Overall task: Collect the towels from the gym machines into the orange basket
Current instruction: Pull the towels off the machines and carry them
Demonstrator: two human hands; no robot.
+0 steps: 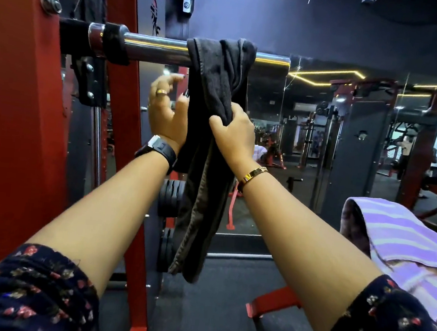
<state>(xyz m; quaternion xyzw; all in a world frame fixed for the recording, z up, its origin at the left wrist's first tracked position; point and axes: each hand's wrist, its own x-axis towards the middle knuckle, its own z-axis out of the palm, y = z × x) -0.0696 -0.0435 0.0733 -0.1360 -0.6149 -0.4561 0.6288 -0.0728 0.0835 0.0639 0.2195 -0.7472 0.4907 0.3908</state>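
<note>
Towel (217, 85) over chrome bar (154, 48), gripped by right hand (235, 135); left hand (166, 109) slack-fingered alongside.

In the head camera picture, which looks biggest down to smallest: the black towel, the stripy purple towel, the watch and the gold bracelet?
1. black towel and stripy purple towel: about alike; the stripy one is nearer and partly hidden, so I won't rank them.
2. watch
3. gold bracelet

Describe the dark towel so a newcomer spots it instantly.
A chrome bar juts from the red machine frame at left. The black towel hangs over it, gripped by the right hand; the purple-striped towel lies lower right.
</note>
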